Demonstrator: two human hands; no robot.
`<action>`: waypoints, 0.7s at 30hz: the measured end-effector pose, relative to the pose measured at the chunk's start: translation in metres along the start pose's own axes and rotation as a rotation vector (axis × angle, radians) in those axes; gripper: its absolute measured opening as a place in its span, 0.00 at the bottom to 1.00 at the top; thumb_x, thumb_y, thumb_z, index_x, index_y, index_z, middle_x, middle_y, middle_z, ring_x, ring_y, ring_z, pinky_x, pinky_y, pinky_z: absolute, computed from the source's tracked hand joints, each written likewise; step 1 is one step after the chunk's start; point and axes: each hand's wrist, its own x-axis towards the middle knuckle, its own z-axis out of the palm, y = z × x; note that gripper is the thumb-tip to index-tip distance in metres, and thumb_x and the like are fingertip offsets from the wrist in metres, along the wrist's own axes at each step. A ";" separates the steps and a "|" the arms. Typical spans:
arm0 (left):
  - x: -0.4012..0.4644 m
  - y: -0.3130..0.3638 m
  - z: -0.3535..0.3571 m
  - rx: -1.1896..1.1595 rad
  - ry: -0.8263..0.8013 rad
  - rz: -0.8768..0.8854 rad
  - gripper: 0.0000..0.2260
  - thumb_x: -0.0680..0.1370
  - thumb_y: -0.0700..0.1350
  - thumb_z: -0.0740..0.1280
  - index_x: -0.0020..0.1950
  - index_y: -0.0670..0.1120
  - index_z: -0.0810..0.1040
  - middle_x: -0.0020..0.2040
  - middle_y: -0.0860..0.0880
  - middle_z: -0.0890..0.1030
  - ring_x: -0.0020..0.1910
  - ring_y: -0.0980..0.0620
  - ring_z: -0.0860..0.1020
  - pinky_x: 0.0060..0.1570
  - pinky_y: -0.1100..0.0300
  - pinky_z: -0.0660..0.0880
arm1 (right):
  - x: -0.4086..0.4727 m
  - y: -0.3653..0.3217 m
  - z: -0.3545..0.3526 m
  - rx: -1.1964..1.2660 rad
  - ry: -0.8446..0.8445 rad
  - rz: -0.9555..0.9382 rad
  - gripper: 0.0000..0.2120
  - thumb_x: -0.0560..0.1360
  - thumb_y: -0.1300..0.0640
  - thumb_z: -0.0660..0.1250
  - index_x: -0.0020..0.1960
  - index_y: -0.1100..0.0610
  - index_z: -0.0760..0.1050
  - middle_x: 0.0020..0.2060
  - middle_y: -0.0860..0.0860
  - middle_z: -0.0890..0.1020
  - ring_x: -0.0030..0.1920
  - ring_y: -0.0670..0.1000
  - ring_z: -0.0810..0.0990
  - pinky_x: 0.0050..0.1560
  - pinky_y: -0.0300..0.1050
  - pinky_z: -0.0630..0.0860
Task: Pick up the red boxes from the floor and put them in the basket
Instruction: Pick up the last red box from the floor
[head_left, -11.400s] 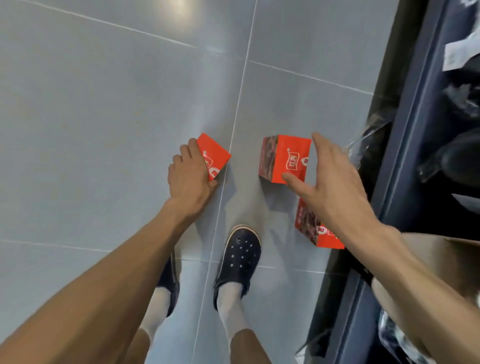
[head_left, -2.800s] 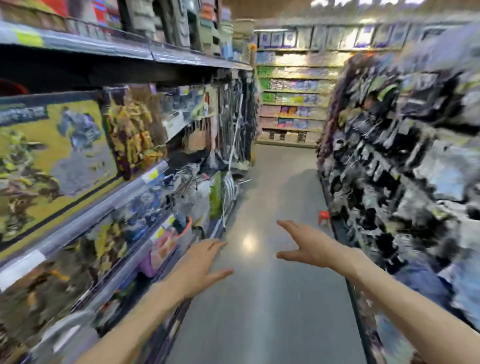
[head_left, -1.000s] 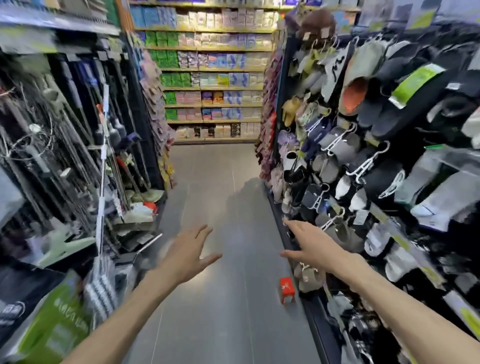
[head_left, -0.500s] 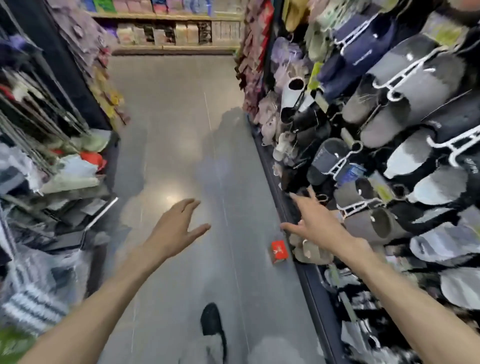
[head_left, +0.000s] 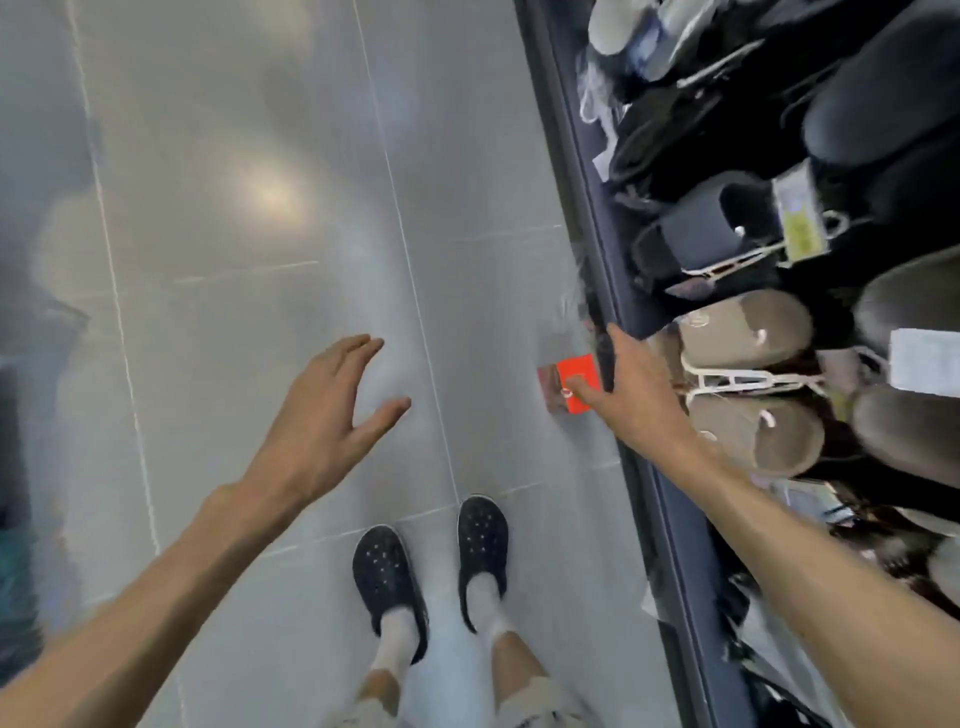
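Looking down: two dark clogs (head_left: 428, 577) stand on grey floor tiles (head_left: 234, 208). Beyond them, the left hand (head_left: 322, 415) hovers, fingers spread and empty, likely for balance. Farther right of the clogs, the right hand (head_left: 631, 395) reaches open toward a red box (head_left: 571, 382) against the slipper rack (head_left: 753, 364). No basket visible.

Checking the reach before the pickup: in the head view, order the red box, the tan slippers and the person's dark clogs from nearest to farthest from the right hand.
1. Red box: on the floor by the rack's base, at the right hand's thumb.
2. Tan slippers: hanging on the rack, just right of the hand.
3. Dark clogs: lower left, on the person's feet.
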 end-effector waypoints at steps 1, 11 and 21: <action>0.008 -0.017 0.028 0.004 -0.018 -0.006 0.33 0.78 0.65 0.59 0.76 0.47 0.62 0.75 0.47 0.66 0.75 0.49 0.62 0.73 0.50 0.61 | 0.021 0.017 0.025 -0.008 -0.008 0.025 0.37 0.68 0.34 0.69 0.70 0.52 0.66 0.60 0.56 0.78 0.60 0.57 0.77 0.60 0.58 0.74; 0.041 -0.146 0.216 -0.058 -0.151 -0.135 0.32 0.78 0.67 0.58 0.77 0.50 0.60 0.76 0.49 0.65 0.75 0.48 0.62 0.73 0.48 0.62 | 0.150 0.155 0.212 -0.070 -0.015 0.391 0.54 0.66 0.43 0.78 0.77 0.64 0.50 0.72 0.63 0.65 0.71 0.63 0.65 0.71 0.56 0.64; 0.018 -0.182 0.264 -0.098 -0.229 -0.204 0.31 0.78 0.59 0.63 0.78 0.52 0.58 0.76 0.48 0.65 0.74 0.48 0.63 0.72 0.50 0.62 | 0.181 0.189 0.249 -0.236 0.201 0.486 0.53 0.65 0.40 0.79 0.76 0.64 0.55 0.68 0.63 0.69 0.67 0.64 0.68 0.69 0.58 0.63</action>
